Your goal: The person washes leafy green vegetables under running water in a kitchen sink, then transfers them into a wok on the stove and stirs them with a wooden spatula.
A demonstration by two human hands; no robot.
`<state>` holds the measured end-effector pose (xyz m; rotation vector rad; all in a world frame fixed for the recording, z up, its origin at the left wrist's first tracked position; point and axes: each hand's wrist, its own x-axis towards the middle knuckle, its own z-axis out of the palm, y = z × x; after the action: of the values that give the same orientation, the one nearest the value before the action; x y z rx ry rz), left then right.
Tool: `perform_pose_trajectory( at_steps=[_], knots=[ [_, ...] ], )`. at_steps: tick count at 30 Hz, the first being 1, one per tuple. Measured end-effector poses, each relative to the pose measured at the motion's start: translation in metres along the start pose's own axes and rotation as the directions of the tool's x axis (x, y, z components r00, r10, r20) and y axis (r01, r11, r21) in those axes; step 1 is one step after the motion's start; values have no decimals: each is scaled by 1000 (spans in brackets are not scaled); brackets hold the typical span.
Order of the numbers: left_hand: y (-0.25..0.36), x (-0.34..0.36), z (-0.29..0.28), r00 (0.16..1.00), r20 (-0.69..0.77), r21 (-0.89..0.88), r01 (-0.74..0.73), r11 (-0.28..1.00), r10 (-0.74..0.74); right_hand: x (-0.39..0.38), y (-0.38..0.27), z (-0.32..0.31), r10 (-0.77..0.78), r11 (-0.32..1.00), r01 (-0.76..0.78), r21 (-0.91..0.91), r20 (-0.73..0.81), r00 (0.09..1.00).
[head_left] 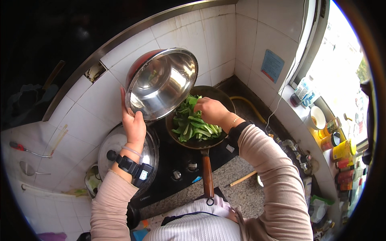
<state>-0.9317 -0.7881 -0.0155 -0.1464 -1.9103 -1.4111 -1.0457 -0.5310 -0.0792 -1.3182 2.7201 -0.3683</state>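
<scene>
A metal mixing bowl (157, 86), shiny inside and red outside, is tilted on its side above the stove. My left hand (134, 126) grips it by the lower left rim, thumb on the inner edge. No food shows inside the bowl. Below and to the right of it, a frying pan (230, 105) with a wooden handle sits on the black cooktop. Cut leafy greens (197, 126) are heaped in the pan. Over the heap, my right hand (213, 110) has its fingers curled down onto the leaves; the fingertips are partly hidden.
Left of the pan stands a large pot with a lid (105, 141), close under my left forearm. A wooden stick (242, 178) lies on the speckled counter (241, 195). Jars and a small bowl (317, 117) line the windowsill at right. A yellow hose (249, 105) runs behind the pan.
</scene>
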Motion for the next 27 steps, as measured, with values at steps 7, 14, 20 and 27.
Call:
perform_pose_trajectory(
  at_steps=[7, 14, 20, 27],
  knots=[
    [-13, 1, -1, 981, -57, -90, 179, 980, -185, 14, -11, 32, 34, 981, -6, -195, 143, 989],
    [-11, -5, -11, 968, -156, -104, 183, 978, -198, -2, -14, -10, -106, 972, 104, -210, 4, 994],
    [-9, -2, -7, 957, -95, -160, 257, 953, -274, -3, 17, -8, -204, 973, 183, 142, 150, 967],
    [-5, -7, -9, 943, -151, -167, 270, 948, -295, 13, 19, 21, -103, 987, 126, -103, 204, 974]
  ],
)
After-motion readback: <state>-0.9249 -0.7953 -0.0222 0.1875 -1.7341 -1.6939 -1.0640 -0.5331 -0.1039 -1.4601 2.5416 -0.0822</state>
